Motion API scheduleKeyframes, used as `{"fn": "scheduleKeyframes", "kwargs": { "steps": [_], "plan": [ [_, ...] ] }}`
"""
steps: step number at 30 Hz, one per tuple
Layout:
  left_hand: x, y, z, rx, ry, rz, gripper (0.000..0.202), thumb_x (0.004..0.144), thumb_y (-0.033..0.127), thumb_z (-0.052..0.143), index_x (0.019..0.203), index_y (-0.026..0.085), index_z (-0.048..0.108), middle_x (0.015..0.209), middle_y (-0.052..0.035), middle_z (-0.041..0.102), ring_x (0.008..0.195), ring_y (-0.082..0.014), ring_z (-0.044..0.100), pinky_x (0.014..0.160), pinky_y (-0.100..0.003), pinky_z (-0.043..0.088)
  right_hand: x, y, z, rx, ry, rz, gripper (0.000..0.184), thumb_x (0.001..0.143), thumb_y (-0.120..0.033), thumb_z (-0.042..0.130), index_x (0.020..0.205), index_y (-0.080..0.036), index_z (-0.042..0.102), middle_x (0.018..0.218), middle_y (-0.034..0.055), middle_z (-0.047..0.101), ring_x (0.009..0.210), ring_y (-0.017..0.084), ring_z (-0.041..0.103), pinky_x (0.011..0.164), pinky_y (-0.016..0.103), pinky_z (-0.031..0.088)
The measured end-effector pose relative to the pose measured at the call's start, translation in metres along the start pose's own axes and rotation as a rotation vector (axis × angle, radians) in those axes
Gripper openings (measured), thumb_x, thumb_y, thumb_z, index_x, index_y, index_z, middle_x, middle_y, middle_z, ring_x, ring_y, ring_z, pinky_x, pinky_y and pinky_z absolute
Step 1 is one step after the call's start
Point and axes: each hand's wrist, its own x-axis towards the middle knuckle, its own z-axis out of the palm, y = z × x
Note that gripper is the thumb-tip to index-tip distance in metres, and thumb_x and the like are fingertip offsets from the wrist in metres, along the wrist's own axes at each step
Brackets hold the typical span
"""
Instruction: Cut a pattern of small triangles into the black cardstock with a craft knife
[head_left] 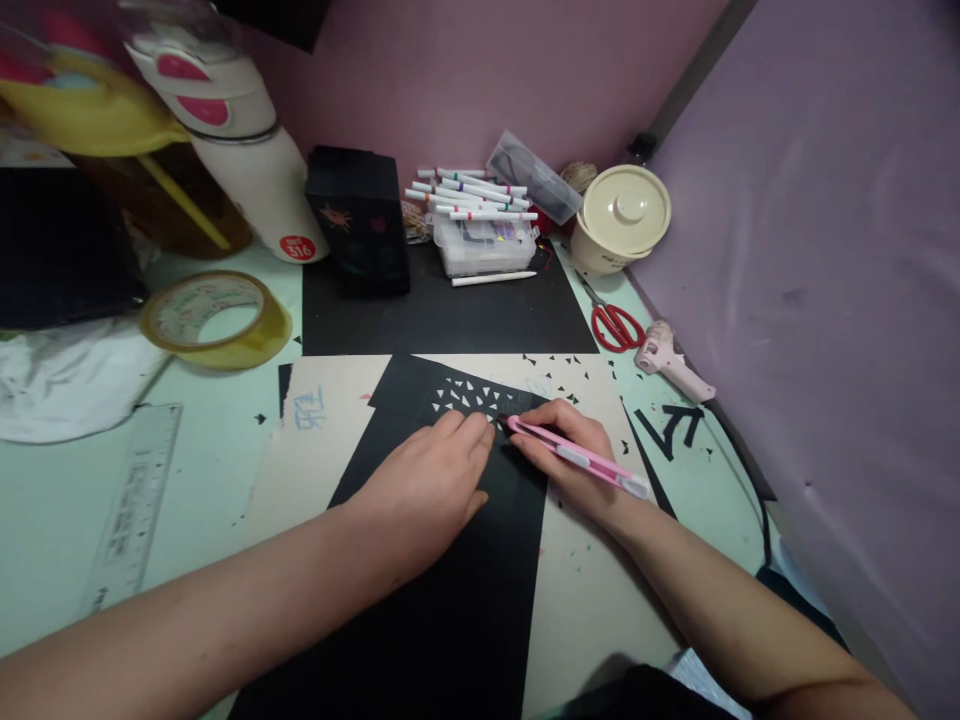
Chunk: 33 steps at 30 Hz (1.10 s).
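A black paper sheet [442,590] lies on a beige cardboard mat [322,440] in front of me. Its far end is pierced with several small triangular cut-outs [466,398]. My left hand [427,485] lies flat on the sheet with fingers stretched out, pressing it down just below the cut-outs. My right hand [574,455] is closed on a pink craft knife [577,456], held like a pen. Its tip touches the paper at the right edge of the cut-out patch, close to my left fingertips.
Small black paper scraps [559,372] dot the mat. Behind lie another black sheet [450,305], a black box [360,215], a marker case [484,225], a cream lidded pot [619,215], red scissors [615,325] and a glue gun [671,362]. Tape roll [217,318] and ruler [135,500] lie left.
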Motion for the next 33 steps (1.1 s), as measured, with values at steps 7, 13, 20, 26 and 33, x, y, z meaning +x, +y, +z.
{"fn": "scheduleKeyframes", "kwargs": {
  "steps": [7,13,20,26,33],
  "plan": [
    [-0.002,0.002,-0.001,0.013,0.0,-0.052,0.061,0.092,0.036,0.061,0.144,0.008,0.047,0.131,-0.018,0.055,0.111,-0.0293,0.054,0.088,-0.038,0.048,0.002,-0.008,-0.018,0.031,-0.003,-0.007,0.014,0.094,-0.025,0.062,0.106,-0.024,0.067,0.084,0.0012,0.072,0.063,0.013,0.067,0.061,0.026,0.056],
    [-0.006,0.004,-0.001,0.076,0.0,-0.031,0.053,0.093,0.038,0.058,0.135,0.005,0.056,0.128,-0.0182,0.057,0.106,-0.0289,0.053,0.077,-0.036,0.047,0.028,-0.008,-0.024,-0.188,-0.219,-0.324,0.017,0.09,-0.022,0.068,0.107,-0.025,0.065,0.095,0.004,0.074,0.088,0.019,0.07,0.081,0.032,0.056],
    [-0.007,0.005,-0.002,0.101,-0.015,-0.036,0.045,0.095,0.039,0.057,0.125,0.006,0.063,0.119,-0.0158,0.06,0.102,-0.0273,0.053,0.076,-0.036,0.045,0.038,0.003,-0.007,-0.243,-0.27,-0.563,0.019,0.092,-0.014,0.061,0.109,-0.023,0.064,0.086,0.0059,0.071,0.078,0.02,0.062,0.072,0.035,0.052],
    [-0.008,0.004,0.002,0.112,0.036,-0.026,0.047,0.093,0.036,0.059,0.127,0.005,0.061,0.115,-0.0154,0.061,0.099,-0.0277,0.053,0.073,-0.038,0.046,0.037,0.008,-0.005,-0.249,-0.279,-0.576,0.02,0.092,-0.012,0.058,0.106,-0.025,0.067,0.084,0.0057,0.071,0.08,0.021,0.064,0.074,0.037,0.053],
    [-0.009,0.004,0.0,0.114,0.018,-0.02,0.047,0.093,0.037,0.058,0.128,0.004,0.06,0.126,-0.0176,0.059,0.102,-0.0283,0.054,0.077,-0.038,0.046,0.037,0.011,-0.004,-0.251,-0.256,-0.541,0.017,0.093,-0.013,0.055,0.101,-0.024,0.066,0.078,0.0045,0.067,0.073,0.019,0.06,0.068,0.034,0.051]
  ]
}}
